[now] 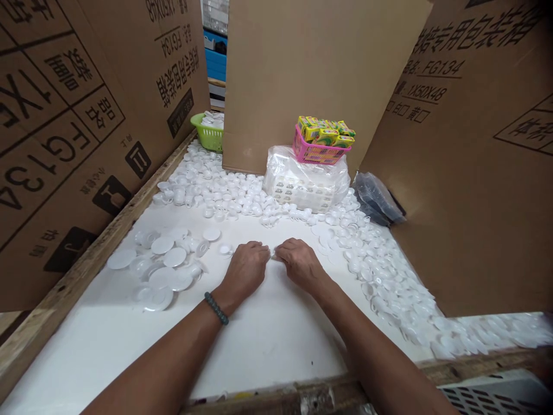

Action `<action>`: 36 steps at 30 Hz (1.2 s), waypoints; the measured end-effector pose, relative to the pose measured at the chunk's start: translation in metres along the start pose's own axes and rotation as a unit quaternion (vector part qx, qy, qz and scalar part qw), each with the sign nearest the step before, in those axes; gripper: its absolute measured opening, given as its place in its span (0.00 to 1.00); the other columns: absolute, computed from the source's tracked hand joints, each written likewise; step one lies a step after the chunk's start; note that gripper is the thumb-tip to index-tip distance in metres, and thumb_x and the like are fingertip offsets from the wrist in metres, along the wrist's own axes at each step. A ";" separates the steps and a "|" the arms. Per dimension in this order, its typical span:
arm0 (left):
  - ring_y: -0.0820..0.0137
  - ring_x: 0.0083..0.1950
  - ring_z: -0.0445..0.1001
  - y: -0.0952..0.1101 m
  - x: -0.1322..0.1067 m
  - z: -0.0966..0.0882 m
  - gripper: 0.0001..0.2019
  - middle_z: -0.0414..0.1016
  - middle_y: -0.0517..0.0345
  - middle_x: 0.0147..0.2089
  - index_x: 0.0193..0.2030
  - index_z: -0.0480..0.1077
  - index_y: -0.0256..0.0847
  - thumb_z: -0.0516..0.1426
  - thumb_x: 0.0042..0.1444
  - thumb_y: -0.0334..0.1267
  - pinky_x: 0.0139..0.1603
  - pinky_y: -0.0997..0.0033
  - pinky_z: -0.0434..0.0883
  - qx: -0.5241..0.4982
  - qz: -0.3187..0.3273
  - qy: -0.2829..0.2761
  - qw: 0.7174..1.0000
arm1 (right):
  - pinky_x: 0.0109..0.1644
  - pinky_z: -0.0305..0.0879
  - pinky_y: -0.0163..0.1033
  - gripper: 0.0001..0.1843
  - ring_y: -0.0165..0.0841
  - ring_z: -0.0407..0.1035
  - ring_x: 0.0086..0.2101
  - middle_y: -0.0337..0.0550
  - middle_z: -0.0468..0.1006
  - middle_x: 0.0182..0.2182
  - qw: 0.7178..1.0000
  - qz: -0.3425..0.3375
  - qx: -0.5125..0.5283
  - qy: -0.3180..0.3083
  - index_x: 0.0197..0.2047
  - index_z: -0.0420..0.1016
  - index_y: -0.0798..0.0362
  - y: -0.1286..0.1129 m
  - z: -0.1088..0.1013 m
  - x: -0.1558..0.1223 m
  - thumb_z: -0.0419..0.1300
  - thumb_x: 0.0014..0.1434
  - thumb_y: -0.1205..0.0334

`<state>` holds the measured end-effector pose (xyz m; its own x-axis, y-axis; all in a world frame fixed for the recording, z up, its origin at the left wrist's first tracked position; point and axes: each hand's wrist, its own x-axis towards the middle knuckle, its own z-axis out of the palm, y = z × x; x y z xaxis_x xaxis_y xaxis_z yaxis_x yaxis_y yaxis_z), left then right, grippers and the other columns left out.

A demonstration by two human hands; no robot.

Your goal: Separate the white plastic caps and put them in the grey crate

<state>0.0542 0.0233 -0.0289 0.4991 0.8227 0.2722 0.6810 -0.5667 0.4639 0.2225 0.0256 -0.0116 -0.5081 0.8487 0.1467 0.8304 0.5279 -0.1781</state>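
Observation:
My left hand point(248, 265), with a dark bead bracelet at its wrist, is closed, its fingertips pinched together over the middle of the white table point(268, 346). Facing it, my right hand point(300, 264) is closed in a pinch too. Between the two sets of fingertips shows a bit of a small white piece point(272, 253), mostly hidden by the fingers. A small white cup-like piece point(225, 250) lies just left of my left hand. Farther left is a loose group of white discs point(175, 257) and small saucer-shaped pieces, some overlapping.
Many small white cup-like pieces point(384, 276) line the back and right side. A pink basket point(322, 153) of yellow boxes sits on a plastic-wrapped pack point(306, 184). A green basket point(209, 137) stands back left. Cardboard walls point(319, 69) and a wooden edge point(99, 248) enclose the table.

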 end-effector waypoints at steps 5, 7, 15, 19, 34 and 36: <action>0.61 0.51 0.69 -0.001 -0.004 -0.004 0.13 0.75 0.50 0.47 0.47 0.70 0.38 0.49 0.58 0.32 0.51 0.60 0.66 -0.066 -0.063 0.023 0.996 | 0.43 0.56 0.40 0.13 0.36 0.65 0.39 0.45 0.77 0.32 0.996 0.026 0.067 0.045 0.32 0.76 0.53 -0.007 0.002 -0.003 0.50 0.59 0.70; 0.62 0.52 0.70 0.000 -0.005 -0.008 0.17 0.73 0.49 0.51 0.52 0.67 0.39 0.53 0.56 0.36 0.52 0.61 0.66 -0.155 -0.109 0.040 0.981 | 0.43 0.58 0.39 0.12 0.36 0.66 0.39 0.44 0.77 0.31 0.974 0.085 0.193 0.080 0.30 0.76 0.52 -0.009 0.000 -0.005 0.52 0.60 0.64; 0.65 0.45 0.74 0.001 0.001 -0.016 0.18 0.76 0.50 0.43 0.44 0.70 0.37 0.62 0.46 0.42 0.46 0.66 0.70 -0.522 -0.175 0.011 0.835 | 0.28 0.55 0.34 0.19 0.26 0.59 0.22 0.36 0.69 0.19 0.695 0.258 0.671 0.003 0.26 0.73 0.57 -0.014 -0.009 -0.002 0.67 0.42 0.48; 0.69 0.37 0.74 -0.001 0.002 -0.016 0.19 0.76 0.53 0.36 0.39 0.71 0.36 0.65 0.41 0.44 0.40 0.69 0.70 -0.568 -0.218 0.011 0.794 | 0.36 0.61 0.36 0.21 0.29 0.65 0.28 0.40 0.72 0.25 0.675 0.218 0.705 -0.012 0.29 0.72 0.57 -0.018 -0.014 -0.002 0.65 0.44 0.45; 0.77 0.31 0.68 0.007 0.000 -0.024 0.16 0.71 0.62 0.28 0.34 0.69 0.36 0.66 0.40 0.39 0.34 0.77 0.64 -0.630 -0.228 0.029 0.742 | 0.33 0.55 0.34 0.18 0.26 0.58 0.27 0.35 0.65 0.25 0.784 0.174 0.595 0.022 0.33 0.68 0.54 -0.026 -0.019 -0.007 0.63 0.49 0.47; 0.78 0.29 0.67 0.007 0.000 -0.025 0.16 0.69 0.64 0.26 0.33 0.69 0.36 0.67 0.38 0.39 0.32 0.77 0.63 -0.633 -0.236 0.026 0.737 | 0.34 0.56 0.34 0.17 0.26 0.58 0.28 0.34 0.65 0.25 0.778 0.169 0.604 0.023 0.32 0.67 0.54 -0.025 -0.016 -0.007 0.63 0.50 0.49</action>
<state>0.0456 0.0204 -0.0051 0.3231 0.9336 -0.1548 -0.2889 0.2531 0.9233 0.2089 0.0057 0.0074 -0.2758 0.9581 -0.0776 0.0791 -0.0578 -0.9952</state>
